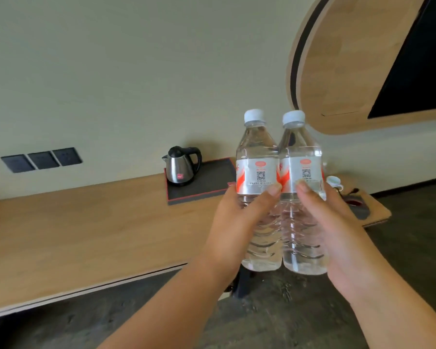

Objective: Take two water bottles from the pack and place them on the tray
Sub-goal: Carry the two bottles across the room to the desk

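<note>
The person is carrying two bottles upright in the air in front of the table point(73, 222), one in each hand, and both are hanging clear of the table's front edge, not yet over the tray point(212, 177). The left hand point(234, 222) is wrapping the left bottle point(258, 172) from its left side, fingers point(272, 191) closed around the lower body just under the label. The right hand point(337, 222) is doing the same with the right bottle point(300, 177) from its right side, its fingers likewise closed on the bottle. The two bottles are touching side by side, caps up.

The tray is lying near the table's back edge, with a kettle point(183, 166) standing at its left end; the bare part is to the kettle's right, partly hidden behind the bottles. To do this step well, I would judge that the bottles should be kept vertical, taken forward over that bare part and lowered flat on their bases, well clear of the kettle and inside the raised rim. The thin ribbed walls will likely give under a hard squeeze, so a light, even hold seems best, releasing only once each base is sitting steady.
</note>
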The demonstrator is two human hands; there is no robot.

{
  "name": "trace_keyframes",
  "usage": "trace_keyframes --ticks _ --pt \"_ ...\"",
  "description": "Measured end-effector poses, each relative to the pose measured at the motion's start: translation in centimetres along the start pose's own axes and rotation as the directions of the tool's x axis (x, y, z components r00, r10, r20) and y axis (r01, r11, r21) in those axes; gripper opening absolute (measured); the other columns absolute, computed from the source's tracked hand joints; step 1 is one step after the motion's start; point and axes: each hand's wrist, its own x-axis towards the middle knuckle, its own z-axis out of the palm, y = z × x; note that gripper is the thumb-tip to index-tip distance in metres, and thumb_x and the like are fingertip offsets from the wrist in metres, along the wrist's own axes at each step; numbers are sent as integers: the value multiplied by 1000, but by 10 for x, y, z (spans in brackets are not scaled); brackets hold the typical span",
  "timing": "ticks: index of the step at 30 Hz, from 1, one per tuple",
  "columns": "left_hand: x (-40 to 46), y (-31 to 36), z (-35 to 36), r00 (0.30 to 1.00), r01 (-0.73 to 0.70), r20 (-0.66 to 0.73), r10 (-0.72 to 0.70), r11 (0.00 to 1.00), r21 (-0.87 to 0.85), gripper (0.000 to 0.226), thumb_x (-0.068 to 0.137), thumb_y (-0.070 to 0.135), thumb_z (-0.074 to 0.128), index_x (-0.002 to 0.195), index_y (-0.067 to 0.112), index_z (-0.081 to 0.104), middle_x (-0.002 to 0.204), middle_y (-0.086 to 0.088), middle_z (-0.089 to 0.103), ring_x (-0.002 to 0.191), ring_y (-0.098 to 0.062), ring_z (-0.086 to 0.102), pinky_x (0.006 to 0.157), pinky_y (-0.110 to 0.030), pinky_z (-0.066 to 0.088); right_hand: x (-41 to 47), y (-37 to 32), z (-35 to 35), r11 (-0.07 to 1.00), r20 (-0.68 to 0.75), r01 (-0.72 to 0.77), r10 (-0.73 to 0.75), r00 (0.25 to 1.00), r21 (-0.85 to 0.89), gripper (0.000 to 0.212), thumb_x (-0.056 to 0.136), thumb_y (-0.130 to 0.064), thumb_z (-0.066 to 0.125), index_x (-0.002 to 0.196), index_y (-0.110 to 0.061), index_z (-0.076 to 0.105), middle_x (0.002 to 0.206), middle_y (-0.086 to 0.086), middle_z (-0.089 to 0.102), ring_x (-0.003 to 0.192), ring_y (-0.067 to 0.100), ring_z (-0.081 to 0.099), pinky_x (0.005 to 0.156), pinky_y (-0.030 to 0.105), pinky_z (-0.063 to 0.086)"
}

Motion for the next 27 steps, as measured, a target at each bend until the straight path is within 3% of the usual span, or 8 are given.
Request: trace_keyframes --ticks 5,9,11,14,20,22,24,27 --pt "55 -24 -26 993 21 -115 -21 1000 1 53 93 54 62 139 28 65 129 5 77 118 -14 74 104 -40 55 80 20 13 999 93 -38 38 995 -5 26 94 -43 66 119 -49 69 113 -21 80 101 -1 76 101 43 53" --pt "110 -41 -61 982 21 -186 -38 995 -93 62 82 69 56 135 39 65 128 22 75 118 9 68 101 -24 47 151 42 32 996 174 -84 77 982 37 46 85 -55 74 130 -48 66 130 -11 75 126 19 68 113 58 42" --pt "142 -48 -82 986 13 -163 -23 998 -64 54 90 61 57 138 37 63 131 20 74 121 8 67 104 -24 48 187 51 43 995 208 -88 79 975 37 50 82 -53 74 131 -45 66 133 -5 73 130 26 64 115 61 38" --pt "184 -50 -110 995 34 -97 -35 999 -11 32 105 32 56 136 28 66 131 7 76 120 -4 71 99 -22 55 238 54 53 998 254 -65 60 965 9 46 85 -40 75 130 -36 69 128 3 76 124 30 68 114 64 41" --pt "255 -52 -168 986 123 88 -140 976 180 45 98 15 70 142 16 62 135 -2 74 126 -18 70 108 -40 53 321 46 52 976 506 60 56 861 -209 35 86 -12 67 114 -29 78 119 4 80 118 20 73 103 46 51" --pt "274 -59 -179 978 156 99 -184 958 240 46 94 9 78 137 18 65 133 -5 75 126 -23 70 110 -46 53 348 56 48 962 529 44 111 842 -271 39 85 -3 71 122 -14 74 120 12 80 119 27 73 102 48 54" --pt "289 -67 -185 980 161 60 -192 928 337 41 90 6 83 123 28 72 124 -2 79 117 -18 74 103 -35 59 374 72 43 948 505 18 153 849 -317 44 84 5 74 126 -6 71 119 14 80 119 28 73 102 45 57" --pt "305 -86 -190 980 179 -14 -200 842 510 41 83 16 91 116 33 73 113 9 81 105 -5 76 91 -20 62 404 95 40 922 484 6 198 852 -388 53 80 13 78 127 -11 70 117 6 81 116 21 74 100 37 59"
